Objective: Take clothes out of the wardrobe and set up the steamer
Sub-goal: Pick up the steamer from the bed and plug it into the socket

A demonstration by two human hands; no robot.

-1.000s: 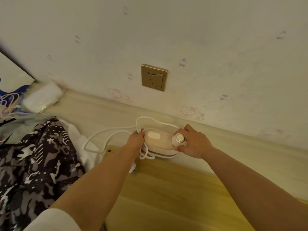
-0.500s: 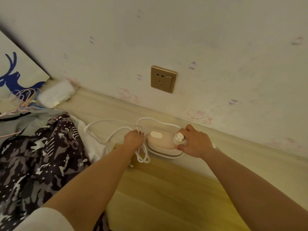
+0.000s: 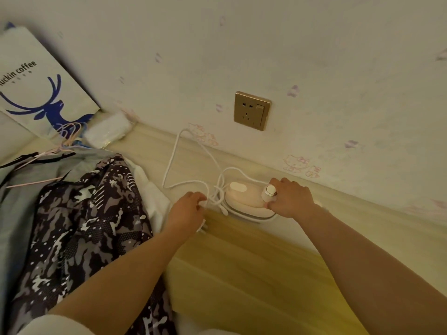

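At the far left a white paper bag [image 3: 36,93] with a blue deer drawing and the words "coffee" leans against the wall. Just beside its lower corner lie thin pink hangers [image 3: 65,139] and a small white packet [image 3: 108,129]. Below them, the clothes [image 3: 79,226] are spread out: a light grey-blue piece and, on top of it, a dark garment with a camouflage pattern.

The left hand [image 3: 187,213] is to the right of the clothes, at the edge of a wooden board [image 3: 242,274]. Its fingers are curled around the white cord [image 3: 174,160], and the plug [image 3: 203,228] shows under the hand with its pins pointing down toward the camera. I think the plug is held in the palm, but this part is blurred. From the hand the cord makes a big loop up toward the wall and comes back in tangled turns to the steamer.

The steamer [image 3: 244,199] is small, pale pink and white, and lies on the light wooden ledge [image 3: 362,213] below the wall. Its long axis goes left to right, almost parallel to the wall, with the round white cap at its right end. The right hand [image 3: 292,197] grips this right end, fingers wrapped around it.

On the wall above, a gold socket [image 3: 251,111] is free.
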